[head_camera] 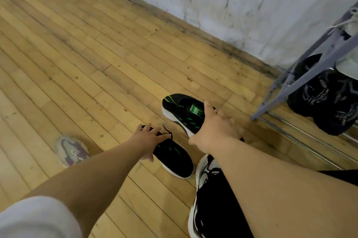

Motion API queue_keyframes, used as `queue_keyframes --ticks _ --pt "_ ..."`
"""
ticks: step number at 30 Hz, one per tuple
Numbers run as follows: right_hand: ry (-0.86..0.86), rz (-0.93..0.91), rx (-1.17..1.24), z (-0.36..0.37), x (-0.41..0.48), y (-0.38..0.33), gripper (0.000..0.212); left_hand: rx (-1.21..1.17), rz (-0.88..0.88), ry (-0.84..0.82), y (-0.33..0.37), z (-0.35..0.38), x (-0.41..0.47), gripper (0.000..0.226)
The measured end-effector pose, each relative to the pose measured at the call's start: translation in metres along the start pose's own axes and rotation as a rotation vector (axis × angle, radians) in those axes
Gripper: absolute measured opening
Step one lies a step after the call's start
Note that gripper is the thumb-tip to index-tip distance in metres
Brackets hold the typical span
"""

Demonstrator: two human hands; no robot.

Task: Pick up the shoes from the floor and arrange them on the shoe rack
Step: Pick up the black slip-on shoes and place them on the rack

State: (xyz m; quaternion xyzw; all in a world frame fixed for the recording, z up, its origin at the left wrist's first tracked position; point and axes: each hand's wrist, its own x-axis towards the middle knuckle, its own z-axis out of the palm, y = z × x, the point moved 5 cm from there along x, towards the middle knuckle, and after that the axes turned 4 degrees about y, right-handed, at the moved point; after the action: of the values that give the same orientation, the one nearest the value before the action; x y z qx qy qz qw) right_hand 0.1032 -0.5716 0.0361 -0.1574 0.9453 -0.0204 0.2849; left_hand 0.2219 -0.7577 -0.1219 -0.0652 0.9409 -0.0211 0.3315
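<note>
You are reaching down with both hands over a pair of black sneakers with green accents lying on the wooden floor in the lower middle of the frame. Your left hand is closing over the collar and laces of the nearer sneaker, fingers curled on the tongue end, though the grip does not look fully clamped and the shoe is resting on the boards. Its long axis is running from the hand down toward the lower right of the frame, toe pointing away from the rack. Your right hand is wrapping around the side and sole edge of the farther sneaker, thumb up over the upper and fingers hidden beyond it, so the grip is clamping this one; it appears tipped, its white sole edge showing. Its long axis is lying from upper left to lower right, heel end under your palm. The shoe rack is standing at the right edge of the frame against the wall, already holding dark shoes on its lower tier, so your right hand is the nearer one and its shoe probably goes first. A pale sneaker with maroon trim is lying apart at lower left, beyond your left forearm.
</note>
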Motion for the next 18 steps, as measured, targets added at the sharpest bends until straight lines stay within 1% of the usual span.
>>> queue_keyframes --ticks 1,4,5,7,10,13,14,16,18 --pt "-0.003 0.005 0.012 0.000 0.004 0.001 0.117 0.031 0.001 -0.017 0.001 0.004 0.005 0.113" --pt "-0.002 0.037 0.079 -0.001 0.014 0.005 0.116 0.088 -0.034 0.046 0.008 0.009 0.013 0.100" --pt "-0.004 0.054 0.102 -0.002 0.016 0.008 0.117 0.094 -0.048 0.054 0.009 0.010 0.014 0.098" --pt "-0.010 0.084 0.129 -0.003 0.019 0.010 0.117 0.055 -0.073 0.034 0.007 0.014 0.011 0.101" --pt "-0.009 0.114 0.197 -0.001 0.021 0.011 0.119 -0.104 -0.142 0.010 0.005 0.021 -0.009 0.107" --pt "0.015 0.102 0.250 -0.004 0.017 0.008 0.118 -0.360 -0.307 -0.003 0.010 0.042 -0.039 0.105" --pt "0.024 0.092 0.264 -0.007 0.013 0.007 0.117 -0.506 -0.372 0.005 0.013 0.050 -0.050 0.103" --pt "0.042 0.066 0.313 -0.018 0.006 0.003 0.113 -0.886 -0.487 0.052 0.019 0.058 -0.070 0.097" --pt "0.061 0.012 0.371 -0.038 -0.005 -0.003 0.114 -1.217 -0.594 0.129 0.021 0.053 -0.091 0.089"
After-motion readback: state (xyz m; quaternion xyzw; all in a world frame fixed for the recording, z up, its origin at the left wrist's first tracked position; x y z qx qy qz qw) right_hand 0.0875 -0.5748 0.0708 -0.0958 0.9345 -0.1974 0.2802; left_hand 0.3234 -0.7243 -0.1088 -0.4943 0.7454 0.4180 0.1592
